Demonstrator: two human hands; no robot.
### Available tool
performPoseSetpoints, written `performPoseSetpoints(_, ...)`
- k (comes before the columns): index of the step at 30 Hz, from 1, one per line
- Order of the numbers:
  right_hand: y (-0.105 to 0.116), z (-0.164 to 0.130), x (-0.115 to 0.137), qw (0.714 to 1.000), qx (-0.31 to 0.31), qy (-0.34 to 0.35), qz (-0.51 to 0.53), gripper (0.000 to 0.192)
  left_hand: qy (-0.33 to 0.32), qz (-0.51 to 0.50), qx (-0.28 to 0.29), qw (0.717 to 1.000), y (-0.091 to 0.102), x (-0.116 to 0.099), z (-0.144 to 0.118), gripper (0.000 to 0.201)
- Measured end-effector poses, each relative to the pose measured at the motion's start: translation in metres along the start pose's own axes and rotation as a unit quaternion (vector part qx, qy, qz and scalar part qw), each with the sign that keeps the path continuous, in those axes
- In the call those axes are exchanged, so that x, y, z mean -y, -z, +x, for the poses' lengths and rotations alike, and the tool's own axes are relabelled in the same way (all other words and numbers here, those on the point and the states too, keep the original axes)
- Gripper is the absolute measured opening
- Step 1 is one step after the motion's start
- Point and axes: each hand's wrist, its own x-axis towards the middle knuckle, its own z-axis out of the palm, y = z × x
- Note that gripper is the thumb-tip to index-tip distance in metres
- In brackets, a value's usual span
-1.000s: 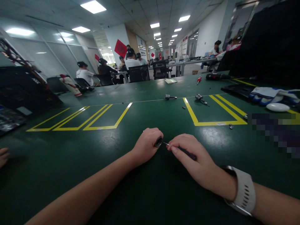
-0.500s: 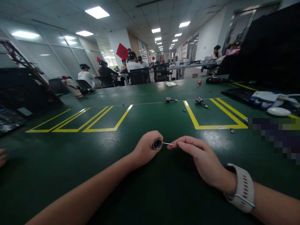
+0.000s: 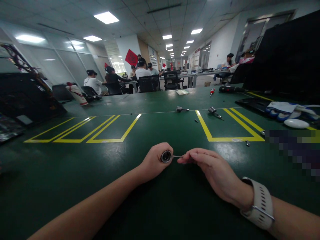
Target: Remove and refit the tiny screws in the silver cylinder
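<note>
My left hand [image 3: 155,162] is closed around a metal cylinder [image 3: 166,156], whose round hollow end faces me. My right hand [image 3: 215,173], with a pale watch strap on the wrist, pinches a thin metal rod [image 3: 176,156] between thumb and fingertips. The rod points left, and its far tip lies at the cylinder's opening; how deep it reaches I cannot tell. Both hands are just above the green table [image 3: 140,213]. Beyond them lie two metal parts with shafts, one on its side [image 3: 182,109] and one at a slant [image 3: 215,112].
Yellow tape [image 3: 105,141] marks bays on the table. Small dark parts [image 3: 247,143] lie at right, near gloves [image 3: 287,110] and a white oval object [image 3: 296,123]. Farther back are a red-handled tool [image 3: 212,91] and a power driver [image 3: 231,89]. People sit at distant desks.
The rod has shifted left, so its tip now overlaps the cylinder's opening. The view has tilted up slightly. Another person's hand at the left edge has almost left view.
</note>
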Motion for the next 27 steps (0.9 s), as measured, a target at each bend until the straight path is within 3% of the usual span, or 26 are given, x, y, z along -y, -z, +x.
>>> performPoseSetpoints(8,-0.0037,-0.0084,0.0005,0.978,-0.004,0.038,-0.207,0.023,-0.027,0.093,0.032,0.995,-0.0001,-0.0017,-0.0015,0.009)
performPoseSetpoints(15,0.0016,0.0003,0.0008,1.0,0.012,-0.01,-0.023,0.02,-0.024,0.06,0.033,0.997,0.0007,-0.0022,-0.001,0.01)
performPoseSetpoints(19,0.0018,0.0005,0.0011,1.0,0.006,-0.005,-0.019,0.02,-0.005,0.023,0.017,1.0,0.0001,0.0,0.0009,0.01)
performPoseSetpoints(27,0.0035,-0.0004,-0.0017,1.0,0.004,0.003,-0.001,0.02,0.008,0.058,0.031,0.998,0.0004,-0.0004,0.0013,0.01)
